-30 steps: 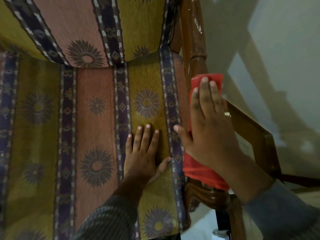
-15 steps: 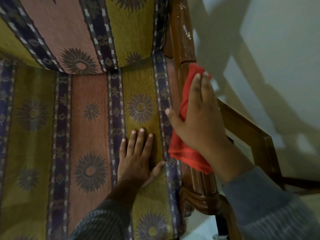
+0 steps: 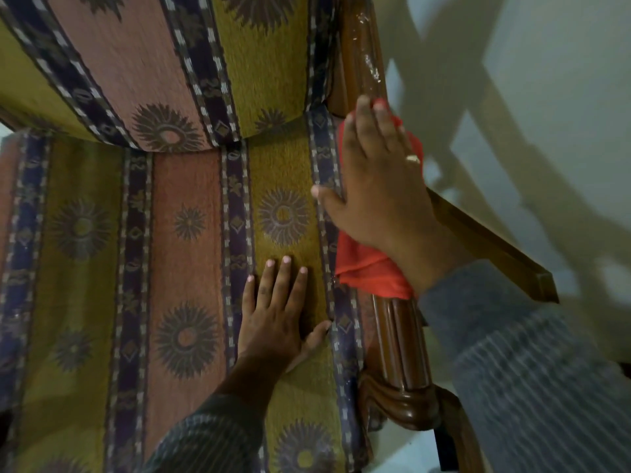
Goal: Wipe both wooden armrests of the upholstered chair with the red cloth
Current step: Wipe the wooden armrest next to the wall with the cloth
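Note:
The upholstered chair [image 3: 191, 233] fills the view, its seat striped in yellow, pink and dark blue. On its right side runs a dark fluted wooden armrest [image 3: 401, 349]. My right hand [image 3: 379, 189] presses the red cloth [image 3: 368, 271] flat on the armrest's far half, near the backrest post; cloth shows beyond the fingertips and below the wrist. My left hand [image 3: 280, 315] lies palm down on the seat cushion beside the armrest, fingers spread, holding nothing. The other armrest is out of view.
A slanted wooden bar [image 3: 495, 254] juts out right of the armrest. Behind it is a pale wall [image 3: 546, 97] with shadows. White specks mark the backrest post [image 3: 365, 59]. Light floor shows below the armrest's scrolled front end [image 3: 403, 404].
My right hand has slid the red cloth along the armrest away from me, toward the backrest, baring the front fluted part. My left hand stays on the seat.

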